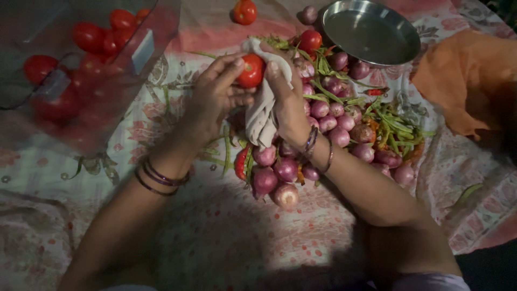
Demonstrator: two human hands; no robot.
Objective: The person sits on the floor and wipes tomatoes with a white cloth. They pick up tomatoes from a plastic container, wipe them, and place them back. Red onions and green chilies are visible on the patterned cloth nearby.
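above the far edge of the onion pile (318,140), left hand (215,97) cups a red tomato (251,70) while right hand (285,102) grips a grey cloth (261,116) against it; steel plate (371,32) far right, tomato bag (81,64) left.

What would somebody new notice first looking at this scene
First, the red tomato at top centre, held between the left hand and the right hand, which presses a pale cloth against it. Just right and below lies a heap of purple onions mixed with green beans. A round steel plate sits at the top right.
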